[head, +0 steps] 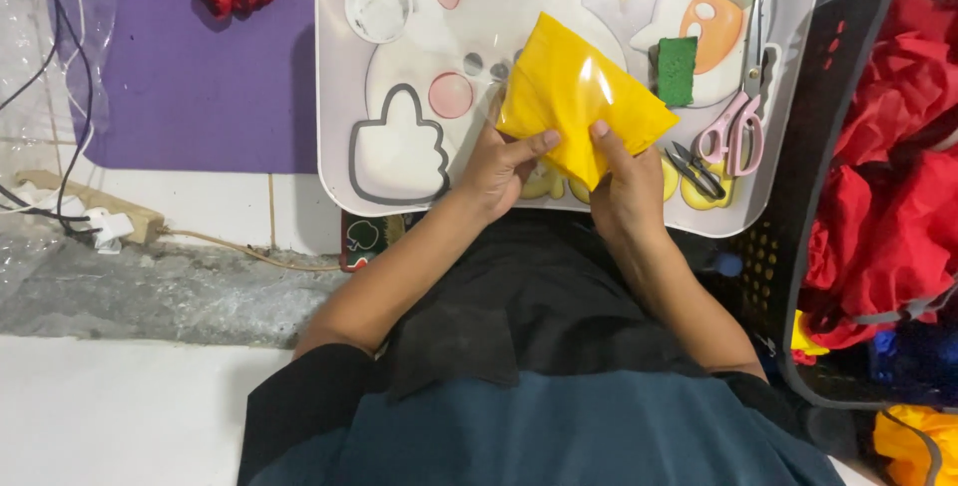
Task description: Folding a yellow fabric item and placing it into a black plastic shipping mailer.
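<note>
A folded yellow cloth in a clear plastic bag (pixel 574 92) is held over a small white table (pixel 339 127) printed with a rabbit and a carrot. My left hand (pixel 499 169) grips the packet's lower left edge, thumb on top. My right hand (pixel 624 182) pinches its lower corner from the right. Both forearms reach up from my lap, which is covered in dark fabric.
On the table lie pink-handled scissors (pixel 736 132), small black snips (pixel 694 172), a green sponge (pixel 677 70) and a white round cup (pixel 378 5). A black basket (pixel 798 197) with red cloth (pixel 888 147) stands at right. A purple mat (pixel 200 77) and a power strip (pixel 105 227) are at left.
</note>
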